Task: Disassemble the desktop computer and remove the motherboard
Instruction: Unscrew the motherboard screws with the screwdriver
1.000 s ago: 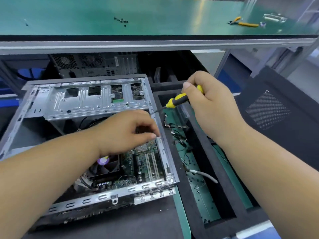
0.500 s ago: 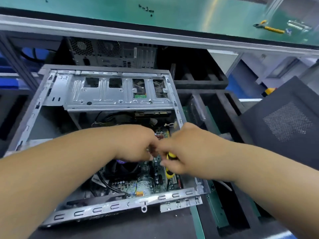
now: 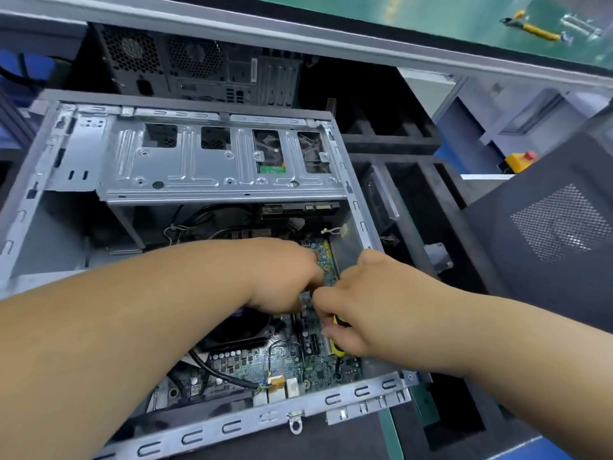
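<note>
While half a second ago hands neared, right hand (image 3: 371, 313) now grips screwdriver (image 3: 339, 340) over motherboard (image 3: 292, 363); left hand (image 3: 282, 277) pinch unclear; unscrewing likely.

The open computer case (image 3: 185, 180) is carried on a dark work surface (image 3: 331, 439); right of the case, black foam compartments (image 3: 414, 200) are seen, apparently on it.

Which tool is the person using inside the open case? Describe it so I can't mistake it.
Start at the open grey computer case, then drop to the green motherboard at its near right. The screwdriver sits there in the right hand; its yellow-and-black handle is unlike anything around it.
</note>
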A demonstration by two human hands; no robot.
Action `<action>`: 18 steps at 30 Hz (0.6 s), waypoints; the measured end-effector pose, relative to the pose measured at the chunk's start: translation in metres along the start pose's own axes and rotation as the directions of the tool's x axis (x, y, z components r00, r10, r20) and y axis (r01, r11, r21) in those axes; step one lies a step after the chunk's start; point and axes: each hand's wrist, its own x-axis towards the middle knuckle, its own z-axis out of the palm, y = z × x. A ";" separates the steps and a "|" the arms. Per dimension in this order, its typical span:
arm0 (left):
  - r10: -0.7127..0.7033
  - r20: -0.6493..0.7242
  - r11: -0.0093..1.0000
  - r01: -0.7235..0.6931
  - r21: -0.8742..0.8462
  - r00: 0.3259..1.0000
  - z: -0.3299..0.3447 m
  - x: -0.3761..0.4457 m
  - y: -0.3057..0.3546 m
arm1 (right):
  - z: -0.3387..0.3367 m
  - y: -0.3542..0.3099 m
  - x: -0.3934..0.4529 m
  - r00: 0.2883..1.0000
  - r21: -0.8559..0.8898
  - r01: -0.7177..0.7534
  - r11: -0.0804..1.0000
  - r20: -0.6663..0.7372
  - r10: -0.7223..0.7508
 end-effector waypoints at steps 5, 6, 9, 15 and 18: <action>-0.029 0.030 0.999 0.030 -0.023 0.999 0.002 0.003 -0.006 | 0.007 0.001 0.002 1.000 -0.022 -0.011 1.000 0.012 0.011; -0.030 0.033 0.999 0.031 -0.025 0.999 0.003 0.004 -0.006 | 0.007 0.001 0.002 1.000 -0.020 -0.012 1.000 0.009 0.012; -0.032 0.043 0.999 0.033 -0.021 0.999 0.005 0.005 -0.009 | 0.008 0.000 0.002 1.000 -0.029 -0.015 0.999 0.006 0.016; -0.036 0.047 0.999 0.037 -0.034 0.998 0.008 0.006 -0.011 | 0.007 -0.002 0.001 0.999 -0.030 -0.029 0.999 0.014 0.029; -0.033 0.046 0.999 0.035 -0.036 0.998 0.009 0.006 -0.011 | 0.005 -0.002 0.001 0.999 -0.022 -0.034 0.999 0.021 0.035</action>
